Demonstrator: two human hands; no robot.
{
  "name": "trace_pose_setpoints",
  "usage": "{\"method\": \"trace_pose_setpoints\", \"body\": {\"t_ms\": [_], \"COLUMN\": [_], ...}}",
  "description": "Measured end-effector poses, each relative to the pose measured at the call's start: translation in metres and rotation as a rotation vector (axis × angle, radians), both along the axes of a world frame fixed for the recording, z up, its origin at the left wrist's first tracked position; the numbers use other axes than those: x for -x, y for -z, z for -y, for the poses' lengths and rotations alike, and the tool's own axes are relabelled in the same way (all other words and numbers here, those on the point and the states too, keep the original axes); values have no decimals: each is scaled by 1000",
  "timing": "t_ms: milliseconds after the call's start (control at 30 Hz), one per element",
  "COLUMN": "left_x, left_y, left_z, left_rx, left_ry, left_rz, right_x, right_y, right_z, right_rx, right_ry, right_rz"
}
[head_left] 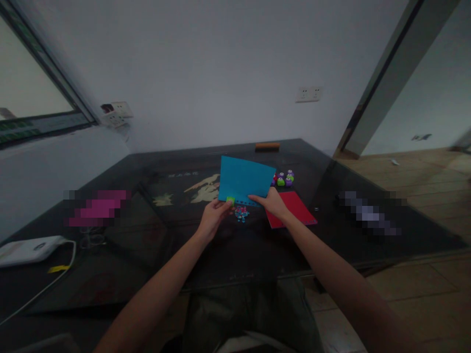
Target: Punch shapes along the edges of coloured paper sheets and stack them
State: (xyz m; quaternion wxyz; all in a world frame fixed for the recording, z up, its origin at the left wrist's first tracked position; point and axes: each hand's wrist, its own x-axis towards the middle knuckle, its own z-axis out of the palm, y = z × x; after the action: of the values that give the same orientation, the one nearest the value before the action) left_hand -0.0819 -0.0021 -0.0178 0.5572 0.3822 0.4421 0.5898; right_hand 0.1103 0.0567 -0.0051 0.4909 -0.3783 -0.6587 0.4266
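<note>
A sheet of blue paper (246,177) is held up above the dark table, with a row of small punched holes along its lower edge. My left hand (213,215) is closed on a small green paper punch (230,201), which sits at the paper's lower left corner. The thumb of my right hand (274,202) lies over the lower right part of the sheet, and its fingers grip the paper from behind. Below the sheet lies a little pile of pink and blue paper cut-outs (242,213). Some red paper (292,210) rests under my right wrist.
Several purple, green and red punches (285,179) stand behind the red paper. A brown bar-shaped object (267,146) lies near the wall. To the left are a pink blurred item (98,208) and a white device (31,250) with a cable; a blurred item (368,214) lies right.
</note>
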Motion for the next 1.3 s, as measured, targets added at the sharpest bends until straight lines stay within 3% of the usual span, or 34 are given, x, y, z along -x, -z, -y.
{"method": "trace_pose_setpoints", "body": {"t_ms": [900,1300], "left_x": [4,2], "left_y": [2,1], "left_z": [-1,-2], "left_rx": [24,-1], "left_ry": [-38,-19], "left_rz": [-59,51], "right_x": [0,1], "right_y": [3,4], "right_z": [-1,-1], "right_rx": [-12,-9], "right_ry": [12,-2], "right_rz": [9,31]}}
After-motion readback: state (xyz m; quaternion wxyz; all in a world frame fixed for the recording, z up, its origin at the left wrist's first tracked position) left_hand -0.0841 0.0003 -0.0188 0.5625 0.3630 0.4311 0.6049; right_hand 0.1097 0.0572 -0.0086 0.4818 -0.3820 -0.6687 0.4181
